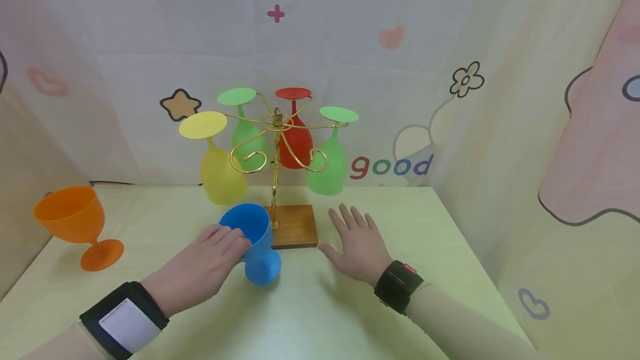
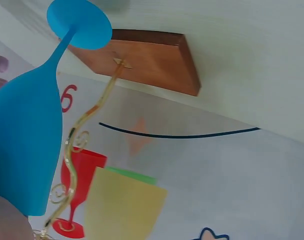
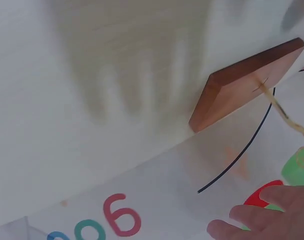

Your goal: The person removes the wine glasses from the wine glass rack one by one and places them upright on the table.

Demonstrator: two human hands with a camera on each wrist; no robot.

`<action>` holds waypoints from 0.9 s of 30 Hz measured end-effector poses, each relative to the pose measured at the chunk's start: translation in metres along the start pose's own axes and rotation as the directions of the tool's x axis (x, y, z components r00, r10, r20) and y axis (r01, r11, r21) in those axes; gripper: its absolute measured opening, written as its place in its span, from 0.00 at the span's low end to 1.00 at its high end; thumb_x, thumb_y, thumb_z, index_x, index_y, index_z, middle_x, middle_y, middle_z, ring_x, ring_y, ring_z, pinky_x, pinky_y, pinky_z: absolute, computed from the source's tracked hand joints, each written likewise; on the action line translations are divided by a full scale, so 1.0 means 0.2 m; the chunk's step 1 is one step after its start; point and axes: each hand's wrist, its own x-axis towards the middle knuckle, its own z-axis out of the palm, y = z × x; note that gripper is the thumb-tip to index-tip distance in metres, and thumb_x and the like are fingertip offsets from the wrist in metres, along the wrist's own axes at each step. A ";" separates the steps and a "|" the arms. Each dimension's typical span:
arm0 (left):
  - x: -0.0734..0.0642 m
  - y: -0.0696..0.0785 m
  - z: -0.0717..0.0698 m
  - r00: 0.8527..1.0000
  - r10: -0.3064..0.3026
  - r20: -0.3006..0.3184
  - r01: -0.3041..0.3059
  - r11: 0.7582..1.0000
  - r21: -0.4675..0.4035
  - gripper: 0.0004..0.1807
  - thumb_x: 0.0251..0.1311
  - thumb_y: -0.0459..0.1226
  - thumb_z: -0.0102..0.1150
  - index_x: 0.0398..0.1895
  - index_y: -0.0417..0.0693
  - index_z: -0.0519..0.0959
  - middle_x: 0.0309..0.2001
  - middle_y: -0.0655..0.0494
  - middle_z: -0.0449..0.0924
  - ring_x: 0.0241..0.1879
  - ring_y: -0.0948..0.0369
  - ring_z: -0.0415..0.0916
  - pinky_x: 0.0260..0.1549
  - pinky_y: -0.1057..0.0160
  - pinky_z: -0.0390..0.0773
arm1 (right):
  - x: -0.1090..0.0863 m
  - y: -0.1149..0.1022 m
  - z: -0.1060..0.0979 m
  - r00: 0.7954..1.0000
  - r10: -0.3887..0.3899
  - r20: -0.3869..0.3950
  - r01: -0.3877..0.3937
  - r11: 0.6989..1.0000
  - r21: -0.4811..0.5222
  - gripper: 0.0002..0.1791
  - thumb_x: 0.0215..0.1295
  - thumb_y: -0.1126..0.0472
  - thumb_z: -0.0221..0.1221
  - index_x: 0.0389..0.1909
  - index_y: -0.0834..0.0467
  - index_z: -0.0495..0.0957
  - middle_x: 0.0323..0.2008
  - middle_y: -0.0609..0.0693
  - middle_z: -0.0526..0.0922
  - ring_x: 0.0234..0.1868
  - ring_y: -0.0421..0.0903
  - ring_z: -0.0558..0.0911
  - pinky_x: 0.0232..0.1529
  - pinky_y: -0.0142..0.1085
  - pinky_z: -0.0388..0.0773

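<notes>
My left hand [image 1: 200, 263] grips a blue plastic goblet [image 1: 257, 249] by the left side of its bowl, mouth up and foot down. The thumb is hidden in the head view. Right behind the goblet stands a gold wire glass rack [image 1: 275, 182] on a wooden base [image 1: 299, 226]. Upside down from its arms hang a yellow goblet [image 1: 222, 174], a red goblet [image 1: 296, 143] and two green ones, with the nearer green goblet [image 1: 330, 163] at the right. My right hand [image 1: 357, 243], palm down and fingers spread, hovers over the table beside the base, holding nothing.
An orange goblet [image 1: 70, 215] stands upright at the table's left side. A printed cloth [image 1: 320, 43] hangs behind and beside the pale table [image 1: 400, 204]. The rack's curled wire ends [image 1: 252, 163] stick out toward me above the blue goblet.
</notes>
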 end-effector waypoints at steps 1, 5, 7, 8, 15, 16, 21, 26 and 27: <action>-0.01 -0.01 0.00 1.000 -0.024 0.015 0.024 1.000 0.004 0.10 0.68 0.43 0.35 0.45 0.51 0.65 0.33 0.63 0.59 0.39 0.63 0.58 0.46 0.65 0.60 | 0.00 0.02 0.00 1.000 0.007 -0.006 -0.007 1.000 -0.012 0.43 0.55 0.28 0.38 0.68 0.48 0.51 0.66 0.53 0.55 0.65 0.55 0.53 0.62 0.55 0.47; -0.07 -0.06 0.00 0.993 -0.103 0.060 0.102 0.995 0.019 0.09 0.67 0.45 0.38 0.44 0.54 0.65 0.33 0.65 0.60 0.39 0.64 0.57 0.47 0.63 0.60 | 0.00 0.07 -0.01 0.999 0.021 -0.031 -0.022 1.000 -0.021 0.44 0.55 0.27 0.37 0.68 0.48 0.51 0.66 0.54 0.56 0.65 0.55 0.54 0.61 0.55 0.48; -0.11 -0.10 0.00 0.987 -0.145 0.072 0.144 0.989 0.018 0.15 0.67 0.50 0.31 0.44 0.54 0.64 0.33 0.66 0.60 0.39 0.65 0.57 0.46 0.63 0.60 | 0.00 0.09 -0.01 0.999 0.031 -0.035 -0.032 0.999 -0.016 0.44 0.55 0.27 0.37 0.68 0.49 0.51 0.66 0.54 0.56 0.65 0.55 0.53 0.62 0.55 0.48; -0.12 -0.12 0.00 0.984 -0.161 0.078 0.160 0.987 0.018 0.19 0.66 0.53 0.26 0.44 0.54 0.64 0.33 0.66 0.60 0.39 0.65 0.57 0.47 0.63 0.59 | 0.00 0.10 -0.01 0.999 0.036 -0.036 -0.037 0.999 -0.014 0.44 0.55 0.27 0.37 0.68 0.49 0.51 0.66 0.54 0.56 0.65 0.55 0.53 0.62 0.54 0.48; -0.23 -0.30 0.01 0.950 -0.294 0.100 0.291 0.956 0.050 0.15 0.64 0.51 0.40 0.42 0.50 0.63 0.29 0.62 0.57 0.35 0.61 0.58 0.38 0.61 0.59 | -0.03 0.14 -0.01 0.998 0.051 -0.027 -0.050 0.999 0.007 0.43 0.56 0.28 0.37 0.68 0.49 0.51 0.65 0.55 0.57 0.65 0.55 0.54 0.62 0.54 0.47; -0.25 -0.33 0.01 0.943 -0.318 0.094 0.314 0.948 0.056 0.12 0.63 0.46 0.46 0.40 0.50 0.63 0.28 0.61 0.57 0.34 0.60 0.58 0.36 0.60 0.59 | -0.03 0.14 -0.02 0.998 0.053 -0.026 -0.052 0.999 0.011 0.43 0.56 0.28 0.37 0.68 0.50 0.52 0.65 0.55 0.57 0.65 0.55 0.54 0.62 0.54 0.48; -0.33 -0.49 0.03 0.904 -0.421 0.069 0.417 0.906 0.068 0.15 0.55 0.34 0.58 0.40 0.44 0.62 0.30 0.55 0.60 0.34 0.55 0.60 0.36 0.55 0.61 | -0.03 0.14 -0.01 0.998 0.059 -0.015 -0.058 0.998 0.027 0.43 0.57 0.28 0.36 0.68 0.49 0.51 0.65 0.55 0.57 0.65 0.55 0.54 0.62 0.54 0.47; -0.38 -0.60 0.03 0.882 -0.469 0.055 0.464 0.882 0.082 0.16 0.55 0.32 0.56 0.42 0.38 0.62 0.31 0.51 0.64 0.34 0.52 0.62 0.35 0.52 0.64 | -0.03 0.14 -0.01 0.998 0.066 -0.007 -0.066 0.998 0.020 0.42 0.57 0.28 0.36 0.68 0.48 0.50 0.65 0.54 0.56 0.65 0.54 0.53 0.62 0.53 0.46; -0.38 -0.62 0.03 0.875 -0.480 0.060 0.474 0.876 0.085 0.16 0.55 0.31 0.56 0.42 0.37 0.62 0.31 0.50 0.64 0.34 0.51 0.62 0.34 0.51 0.64 | -0.03 0.14 -0.01 0.998 0.068 -0.005 -0.068 0.997 0.020 0.42 0.57 0.28 0.36 0.68 0.48 0.50 0.65 0.54 0.56 0.66 0.54 0.53 0.62 0.53 0.46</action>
